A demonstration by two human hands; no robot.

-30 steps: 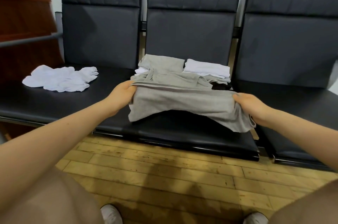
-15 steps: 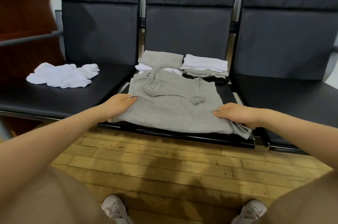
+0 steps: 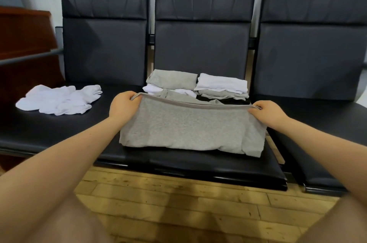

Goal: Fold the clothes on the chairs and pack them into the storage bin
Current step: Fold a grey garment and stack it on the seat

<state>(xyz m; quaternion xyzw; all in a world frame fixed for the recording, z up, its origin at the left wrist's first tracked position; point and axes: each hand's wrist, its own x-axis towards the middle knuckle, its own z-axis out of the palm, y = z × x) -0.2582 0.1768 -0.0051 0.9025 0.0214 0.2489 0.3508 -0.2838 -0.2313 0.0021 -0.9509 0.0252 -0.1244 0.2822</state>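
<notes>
Left hand (image 3: 124, 106) and right hand (image 3: 267, 112) each pinch a far corner of the grey garment (image 3: 190, 131), hem pulled taut between them, fold half over on the middle chair seat (image 3: 198, 165). Risks: uneven pull skews the fold; the loose bottom-right corner overhangs and could drag it askew. Carrying the hem too far back would likely bump the folded stacks (image 3: 198, 86) just behind. White clothes (image 3: 59, 100) on the left seat remain unfolded. Storage bin not in view.

Grey garment (image 3: 190, 127): matt heathered knit cloth. Chair seat (image 3: 178, 161) beneath it: smooth black leatherette, slight sheen. Floor (image 3: 178, 203) below the seat: worn, scuffed wood boards.
</notes>
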